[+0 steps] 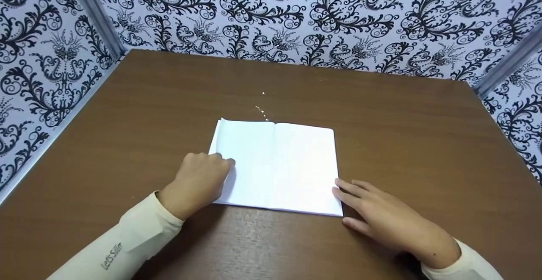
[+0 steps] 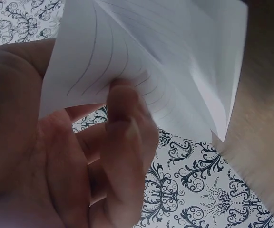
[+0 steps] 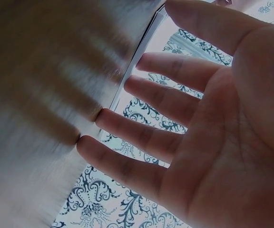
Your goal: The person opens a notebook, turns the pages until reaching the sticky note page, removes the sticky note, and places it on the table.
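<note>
An open notebook (image 1: 305,165) lies on the brown table, its two facing pages looking blank white from above. At its left edge my left hand (image 1: 202,182) pinches a page with curled fingers. The left wrist view shows this page (image 2: 80,57) bent, with dark lines on its underside, between the thumb and fingers of the left hand (image 2: 122,142). My right hand (image 1: 381,214) lies at the notebook's lower right edge, fingers extended. In the right wrist view the fingertips of the right hand (image 3: 189,123) meet the table and the notebook's edge (image 3: 144,42).
The brown table (image 1: 406,136) extends around the notebook on every side. Small white crumbs (image 1: 262,111) lie just beyond the notebook's far edge. Patterned black-and-white panels (image 1: 271,21) border the table at the back and sides, with grey strips (image 1: 97,17) at the corners.
</note>
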A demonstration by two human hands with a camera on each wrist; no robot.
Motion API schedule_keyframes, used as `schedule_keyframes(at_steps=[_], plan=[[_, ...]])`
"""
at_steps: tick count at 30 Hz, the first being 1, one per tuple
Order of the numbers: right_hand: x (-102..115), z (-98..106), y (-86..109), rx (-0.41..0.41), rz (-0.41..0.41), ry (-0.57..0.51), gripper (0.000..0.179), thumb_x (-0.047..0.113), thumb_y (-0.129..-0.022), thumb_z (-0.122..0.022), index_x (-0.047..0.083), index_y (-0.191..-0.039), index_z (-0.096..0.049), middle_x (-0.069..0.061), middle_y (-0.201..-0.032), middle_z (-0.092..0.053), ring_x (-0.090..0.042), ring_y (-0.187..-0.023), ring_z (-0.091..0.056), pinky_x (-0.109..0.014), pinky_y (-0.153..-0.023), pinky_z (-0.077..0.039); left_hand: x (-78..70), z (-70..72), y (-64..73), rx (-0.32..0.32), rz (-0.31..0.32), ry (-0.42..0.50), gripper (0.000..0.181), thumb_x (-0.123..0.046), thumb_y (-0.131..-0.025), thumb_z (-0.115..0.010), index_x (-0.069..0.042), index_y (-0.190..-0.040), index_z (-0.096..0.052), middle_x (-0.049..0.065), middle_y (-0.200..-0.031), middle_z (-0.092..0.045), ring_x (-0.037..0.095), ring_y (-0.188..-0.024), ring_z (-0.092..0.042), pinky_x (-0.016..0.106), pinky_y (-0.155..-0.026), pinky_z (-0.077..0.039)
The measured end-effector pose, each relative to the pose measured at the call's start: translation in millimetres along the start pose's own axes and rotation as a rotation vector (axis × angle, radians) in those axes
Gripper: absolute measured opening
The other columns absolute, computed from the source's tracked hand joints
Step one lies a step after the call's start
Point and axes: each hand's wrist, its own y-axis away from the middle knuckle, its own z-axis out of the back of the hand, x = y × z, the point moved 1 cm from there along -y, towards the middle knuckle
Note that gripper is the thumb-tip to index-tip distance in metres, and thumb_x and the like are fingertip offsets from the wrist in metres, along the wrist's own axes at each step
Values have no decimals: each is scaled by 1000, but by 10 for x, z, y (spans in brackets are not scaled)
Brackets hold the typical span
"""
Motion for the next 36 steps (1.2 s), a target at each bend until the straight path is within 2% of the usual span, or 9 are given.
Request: schedule_keyframes(at_steps=[5,9,13,16,22,25,31,33,36], plan=[[2,1,-2,4,-11,-6,60,38,-98,-62,14,-151,-45,-6,-160,-38,-41,-140,-43,-60,-104,-44,-5,3,2,46,5,21,9,3,-77,-67,-6,-74,-65,11,-57,-58,18,-45,-47,38,-38,-40],[3,-3,-2,-11,4,3,60,37,-98,-63,13,-150,-46,-7,-159,-40,-40,-139,-45,-59,-103,-45,-6,10,20,72,9,-17,8,-2,-80,-69,-7,-75,-65,9,-53,-56,14,-46,-40,35,-37,-37],[4,-8,2,-18,1,9,60,37,-97,-63,13,-150,-46,-7,-159,-40,-41,-138,-46,-60,-102,-45,-11,21,54,35,-3,-92,19,-15,-80,-75,-10,-69,-61,2,-46,-48,11,-47,-26,29,-36,-32],[6,-13,4,-20,-2,12,60,37,-97,-63,12,-149,-47,-7,-159,-40,-41,-139,-45,-61,-103,-45,-17,29,78,6,-11,-127,30,-25,-77,-79,-11,-64,-56,-2,-44,-43,10,-49,-22,27,-35,-30],[9,-21,1,-22,-3,8,59,38,-98,-62,12,-149,-47,-7,-159,-40,-42,-139,-45,-61,-104,-44,-17,48,96,33,10,-163,41,-35,-76,-80,-11,-60,-51,-3,-45,-33,10,-47,-22,27,-36,-25],[5,-20,0,-28,5,9,59,38,-98,-62,11,-148,-48,-8,-158,-41,-42,-138,-45,-61,-103,-44,-13,58,92,74,40,-141,44,-35,-76,-79,-10,-56,-49,-3,-46,-30,10,-47,-22,27,-37,-23],[5,-14,0,-21,-2,9,58,37,-98,-62,11,-148,-49,-8,-158,-42,-43,-139,-45,-61,-104,-43,-14,88,58,167,75,-100,51,-46,-78,-79,-9,-58,-51,-2,-48,-32,12,-47,-29,30,-38,-30],[4,-12,-3,-16,-7,7,58,37,-97,-63,11,-148,-49,-8,-158,-41,-42,-139,-44,-62,-104,-43,-22,95,31,166,72,-95,51,-48,-79,-79,-9,-59,-53,-1,-48,-34,12,-47,-29,30,-38,-30],[4,-8,-8,-5,-17,0,59,38,-97,-63,12,-148,-48,-7,-159,-40,-42,-140,-43,-62,-105,-42,-47,99,-16,130,68,-88,48,-48,-82,-76,-9,-63,-56,1,-48,-41,13,-45,-34,32,-37,-32]])
